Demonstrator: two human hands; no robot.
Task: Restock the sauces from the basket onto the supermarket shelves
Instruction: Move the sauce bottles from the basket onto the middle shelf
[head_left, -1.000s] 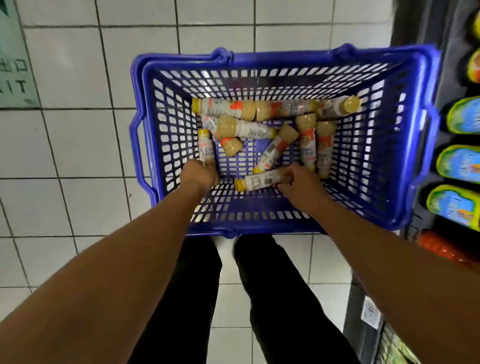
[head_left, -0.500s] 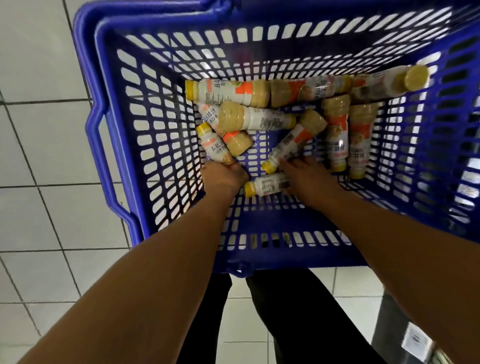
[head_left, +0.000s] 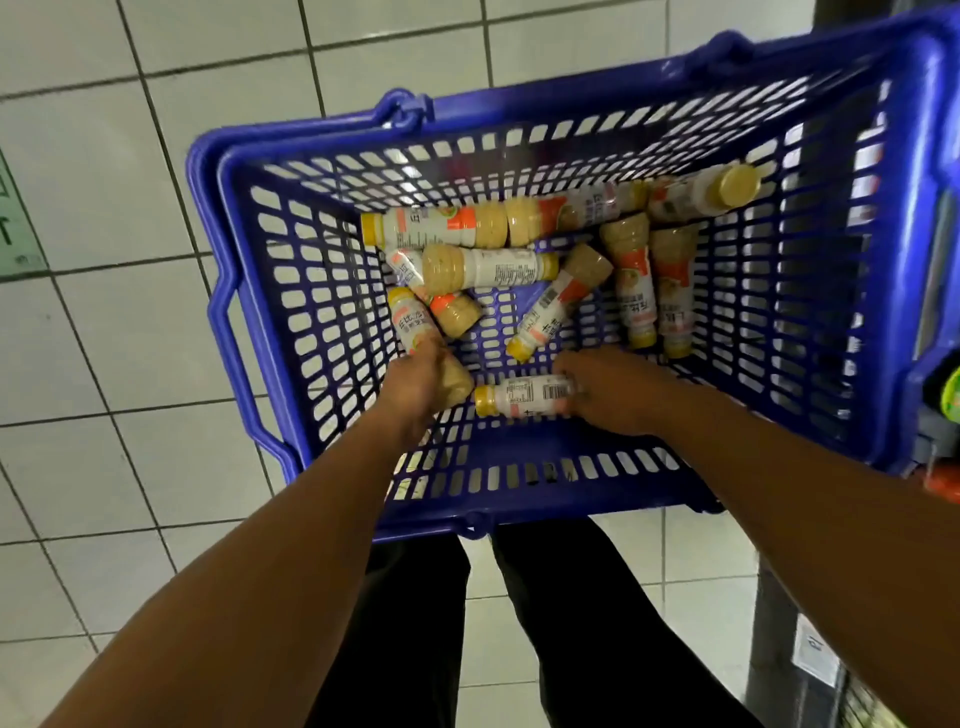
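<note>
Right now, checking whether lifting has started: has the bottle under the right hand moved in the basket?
No. The bottle still lies on the basket floor, close by the slanted bottle's cap.

Both my arms reach forward and down. My left hand curls round a slanted bottle; my right hand grips a lying bottle.

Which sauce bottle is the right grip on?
The crosswise bottle nearest the basket's near wall, yellow cap pointing left, barcode up; the right grip holds its base end. The left grip holds a second bottle.
</note>
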